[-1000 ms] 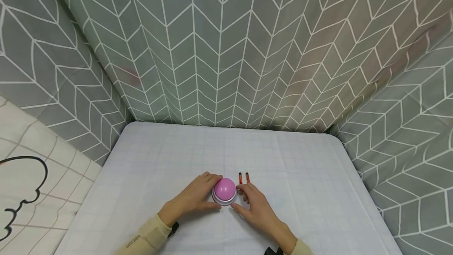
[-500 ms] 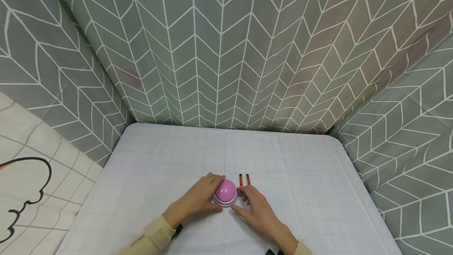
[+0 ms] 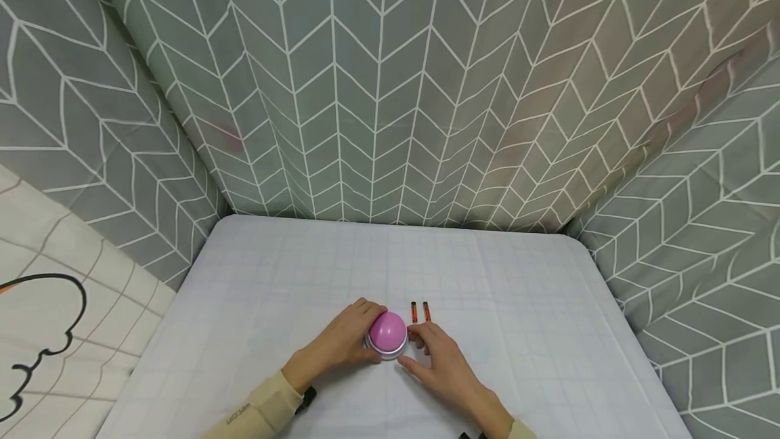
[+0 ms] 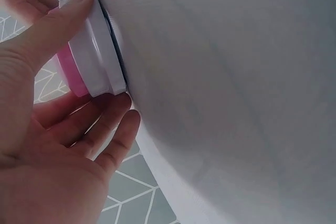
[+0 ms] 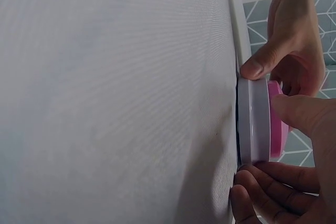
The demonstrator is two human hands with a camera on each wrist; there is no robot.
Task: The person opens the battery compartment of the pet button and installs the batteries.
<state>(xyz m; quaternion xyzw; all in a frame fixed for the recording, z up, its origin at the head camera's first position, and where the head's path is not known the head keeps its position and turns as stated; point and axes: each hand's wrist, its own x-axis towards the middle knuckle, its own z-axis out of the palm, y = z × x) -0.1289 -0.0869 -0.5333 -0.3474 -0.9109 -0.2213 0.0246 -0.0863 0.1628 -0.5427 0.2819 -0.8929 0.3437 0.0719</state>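
A round push button with a glossy pink dome [image 3: 388, 331] and a white-silver base [image 5: 255, 124] sits on the table between both hands. My left hand [image 3: 341, 337] grips it from the left, with the thumb at the near side and the fingers around the far side. From the right, my right hand [image 3: 443, 364] holds it too; in the right wrist view its thumb [image 5: 296, 113] lies by the pink dome and the fingertips [image 5: 247, 174] meet the base. The base's underside is hidden, flat against the cloth in the left wrist view.
Two small orange-and-black batteries [image 3: 414, 312] lie side by side just beyond the right hand. A white cloth [image 3: 518, 330] covers the table. Grey patterned curtains [image 3: 378, 87] rise behind it and on both sides.
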